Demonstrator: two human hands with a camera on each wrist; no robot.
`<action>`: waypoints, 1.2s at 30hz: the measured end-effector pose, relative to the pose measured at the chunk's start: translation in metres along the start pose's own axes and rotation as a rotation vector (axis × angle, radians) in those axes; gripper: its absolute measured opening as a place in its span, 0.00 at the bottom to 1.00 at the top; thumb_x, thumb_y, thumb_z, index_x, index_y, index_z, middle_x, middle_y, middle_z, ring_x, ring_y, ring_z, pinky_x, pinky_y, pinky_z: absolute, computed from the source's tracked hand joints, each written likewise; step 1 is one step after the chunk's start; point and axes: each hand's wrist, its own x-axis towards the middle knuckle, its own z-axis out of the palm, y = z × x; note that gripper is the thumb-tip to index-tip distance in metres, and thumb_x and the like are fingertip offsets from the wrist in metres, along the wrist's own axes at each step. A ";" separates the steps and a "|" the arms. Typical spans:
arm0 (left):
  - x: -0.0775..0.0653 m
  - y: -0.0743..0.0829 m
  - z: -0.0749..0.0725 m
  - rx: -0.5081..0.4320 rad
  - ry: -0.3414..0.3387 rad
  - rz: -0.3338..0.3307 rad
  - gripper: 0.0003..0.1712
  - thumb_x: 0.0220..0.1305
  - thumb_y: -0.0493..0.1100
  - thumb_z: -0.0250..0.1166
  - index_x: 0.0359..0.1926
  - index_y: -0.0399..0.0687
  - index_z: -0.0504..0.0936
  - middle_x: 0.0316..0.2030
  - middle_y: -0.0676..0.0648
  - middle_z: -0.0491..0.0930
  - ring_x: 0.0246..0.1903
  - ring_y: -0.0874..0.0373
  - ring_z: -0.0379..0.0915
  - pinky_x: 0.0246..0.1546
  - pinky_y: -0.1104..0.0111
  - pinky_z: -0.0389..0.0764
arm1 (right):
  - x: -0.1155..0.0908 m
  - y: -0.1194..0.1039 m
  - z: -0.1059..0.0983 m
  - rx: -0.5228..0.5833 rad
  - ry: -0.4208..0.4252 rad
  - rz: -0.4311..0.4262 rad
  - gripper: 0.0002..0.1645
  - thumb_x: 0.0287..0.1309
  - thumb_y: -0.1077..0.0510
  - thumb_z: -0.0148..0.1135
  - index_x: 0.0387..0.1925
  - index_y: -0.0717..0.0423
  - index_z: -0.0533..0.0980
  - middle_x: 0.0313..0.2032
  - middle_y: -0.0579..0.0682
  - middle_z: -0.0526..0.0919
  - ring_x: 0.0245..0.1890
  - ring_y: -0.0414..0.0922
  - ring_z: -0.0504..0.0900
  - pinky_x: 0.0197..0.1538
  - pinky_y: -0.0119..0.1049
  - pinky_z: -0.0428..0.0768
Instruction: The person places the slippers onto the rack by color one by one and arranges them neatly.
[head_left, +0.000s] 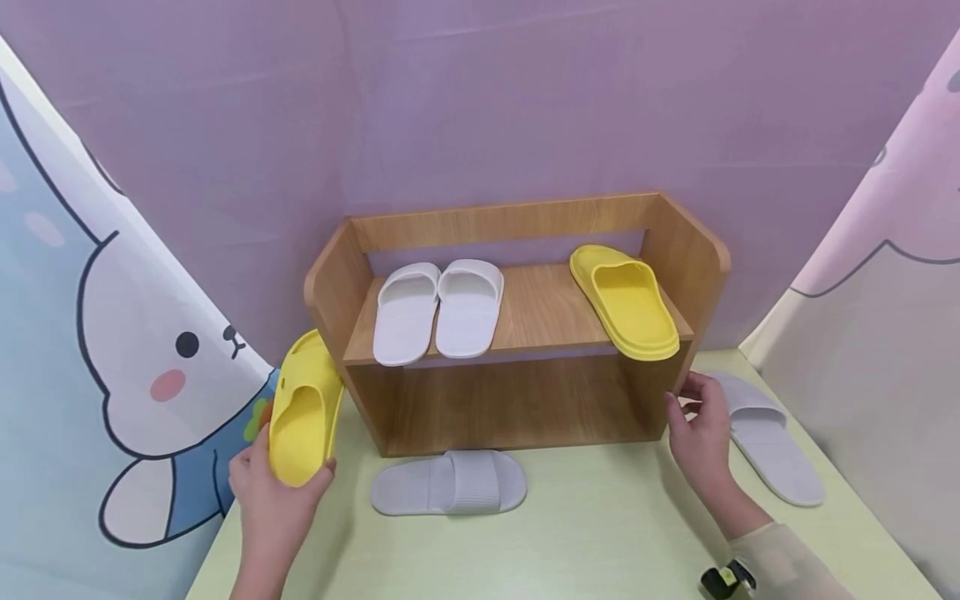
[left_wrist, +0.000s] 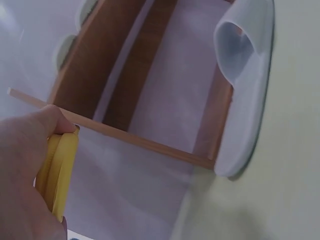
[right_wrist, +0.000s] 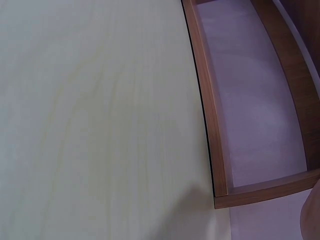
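Note:
My left hand grips a yellow slipper by its heel end, raised beside the left side panel of a wooden shoe rack. In the left wrist view the yellow slipper appears edge-on between thumb and fingers. My right hand has its bent fingers and thumb at the lower front edge of the rack's right side panel. Only a sliver of the right hand enters the right wrist view. A second yellow slipper lies on the upper shelf at the right.
Two white slippers sit together on the upper shelf's left half. A grey slipper lies sideways on the table before the rack; another grey slipper lies right of it. Patterned and purple cloth surrounds the table.

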 end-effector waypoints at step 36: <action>-0.028 0.048 -0.051 -0.092 0.217 0.088 0.64 0.55 0.43 0.86 0.88 0.61 0.61 0.72 0.45 0.58 0.64 0.51 0.58 0.58 0.62 0.63 | -0.001 0.001 0.002 0.033 0.022 -0.023 0.22 0.62 0.82 0.65 0.58 0.74 0.78 0.48 0.61 0.84 0.45 0.34 0.79 0.45 0.21 0.76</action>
